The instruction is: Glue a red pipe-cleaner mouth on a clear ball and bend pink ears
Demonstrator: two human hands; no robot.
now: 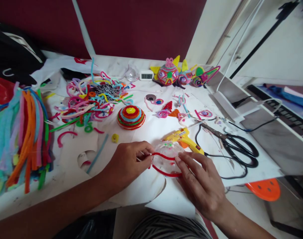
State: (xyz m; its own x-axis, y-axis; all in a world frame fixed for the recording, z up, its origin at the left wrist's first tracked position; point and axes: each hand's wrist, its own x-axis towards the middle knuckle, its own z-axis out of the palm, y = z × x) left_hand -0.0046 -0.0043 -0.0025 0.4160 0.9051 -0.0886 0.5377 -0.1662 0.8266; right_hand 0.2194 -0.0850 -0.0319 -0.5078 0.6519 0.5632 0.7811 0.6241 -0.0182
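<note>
A clear plastic dome (167, 156) lies on the white paper in front of me, with a red pipe cleaner (163, 173) running round its rim. My left hand (127, 162) pinches the left end of the red pipe cleaner against the dome. My right hand (199, 181) presses its fingertips on the dome's right edge and the pipe cleaner. Just behind the dome lies a yellow glue gun (185, 139).
Black scissors (237, 146) lie to the right, near a black cable. A striped round pipe-cleaner disc (130, 117), a tangle of pipe-cleaner scraps (91, 99), a bundle of straight pipe cleaners (19, 136), finished colourful figures (182, 74), a small clock (146, 75). An orange stool (264, 189) stands below right.
</note>
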